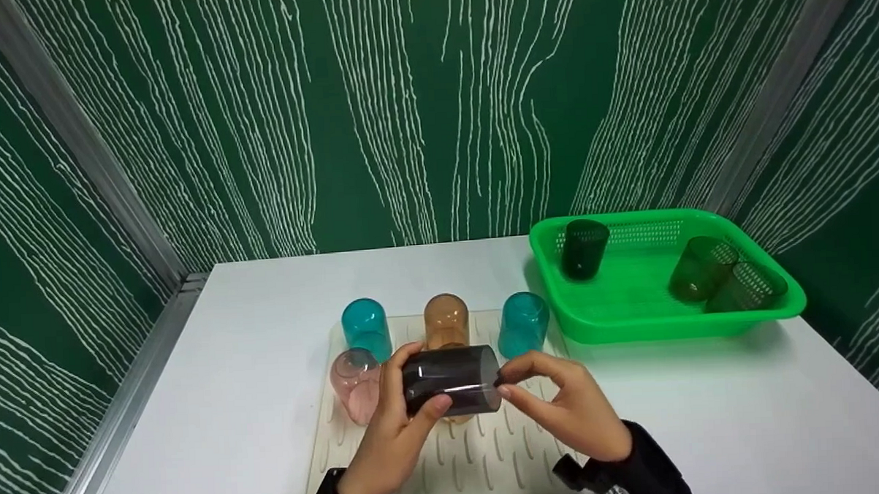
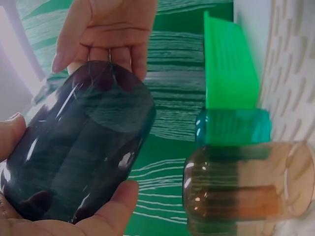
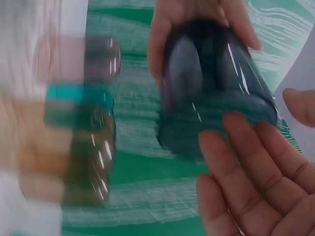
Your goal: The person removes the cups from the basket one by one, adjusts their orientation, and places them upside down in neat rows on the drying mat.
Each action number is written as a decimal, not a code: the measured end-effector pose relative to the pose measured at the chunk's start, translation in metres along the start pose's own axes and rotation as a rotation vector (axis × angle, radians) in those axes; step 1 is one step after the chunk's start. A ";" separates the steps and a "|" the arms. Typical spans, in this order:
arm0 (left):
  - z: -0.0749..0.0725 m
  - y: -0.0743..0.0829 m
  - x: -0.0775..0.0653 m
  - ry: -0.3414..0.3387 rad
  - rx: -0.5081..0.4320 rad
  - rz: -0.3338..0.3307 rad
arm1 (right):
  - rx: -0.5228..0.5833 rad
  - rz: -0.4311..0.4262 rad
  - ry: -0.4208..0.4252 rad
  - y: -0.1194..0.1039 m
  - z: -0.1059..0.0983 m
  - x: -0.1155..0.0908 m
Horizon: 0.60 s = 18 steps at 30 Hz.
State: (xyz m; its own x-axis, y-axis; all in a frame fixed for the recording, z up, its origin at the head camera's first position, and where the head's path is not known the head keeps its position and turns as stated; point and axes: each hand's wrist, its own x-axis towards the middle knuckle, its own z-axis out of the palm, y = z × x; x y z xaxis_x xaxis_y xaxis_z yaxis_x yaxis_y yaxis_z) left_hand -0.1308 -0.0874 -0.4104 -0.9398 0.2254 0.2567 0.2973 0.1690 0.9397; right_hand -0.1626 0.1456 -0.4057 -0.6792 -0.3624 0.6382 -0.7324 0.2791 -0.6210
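My left hand (image 1: 391,431) grips a dark tinted glass (image 1: 444,378) on its side, its mouth pointing right. The thumb lies along the near side of the glass, the fingers round its closed end. My right hand (image 1: 565,400) is at the mouth, fingertips right at the rim. In the right wrist view, the right fingers (image 3: 246,167) are loosely extended across the rim, with the thumb apart from it. Behind and below the glass stand an amber glass (image 1: 446,316), a pink glass (image 1: 357,389) and two teal glasses (image 1: 365,326), upside down on a ridged pale mat (image 1: 505,457).
A green basket (image 1: 654,331) stands at the back right of the white table (image 1: 217,372). It holds a dark upright glass (image 1: 584,249) on its left and two brownish-dark glasses (image 1: 703,267) on its right. Green patterned panels (image 1: 420,116) border the table.
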 end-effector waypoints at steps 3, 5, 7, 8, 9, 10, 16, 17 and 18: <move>0.001 0.000 -0.002 -0.008 0.106 0.043 | -0.130 -0.053 0.067 -0.001 -0.003 0.002; 0.003 0.001 -0.003 -0.019 0.198 0.086 | -0.183 -0.093 0.086 -0.002 -0.003 0.002; 0.005 0.001 -0.004 -0.041 0.284 0.130 | -0.203 -0.121 0.073 -0.004 -0.003 0.002; 0.006 0.001 -0.005 -0.052 0.318 0.157 | -0.204 -0.131 0.057 -0.005 -0.003 0.001; 0.007 0.001 -0.006 -0.063 0.346 0.178 | -0.202 -0.141 0.040 -0.006 -0.002 0.001; 0.008 0.002 -0.007 -0.073 0.369 0.198 | -0.203 -0.144 0.022 -0.007 -0.001 0.000; 0.013 0.000 -0.008 -0.136 0.453 0.270 | -0.257 -0.127 -0.060 -0.011 0.003 -0.002; 0.013 0.000 -0.008 -0.141 0.466 0.278 | -0.260 -0.114 -0.077 -0.011 0.004 -0.002; 0.014 -0.001 -0.007 -0.142 0.481 0.286 | -0.258 -0.097 -0.099 -0.011 0.004 -0.002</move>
State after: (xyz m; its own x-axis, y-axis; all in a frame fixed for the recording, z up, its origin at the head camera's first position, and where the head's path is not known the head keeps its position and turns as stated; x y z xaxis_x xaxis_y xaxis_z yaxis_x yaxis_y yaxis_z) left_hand -0.1216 -0.0755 -0.4161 -0.7890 0.4470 0.4215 0.6104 0.4924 0.6205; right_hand -0.1530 0.1396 -0.4022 -0.6070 -0.4798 0.6335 -0.7899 0.4514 -0.4150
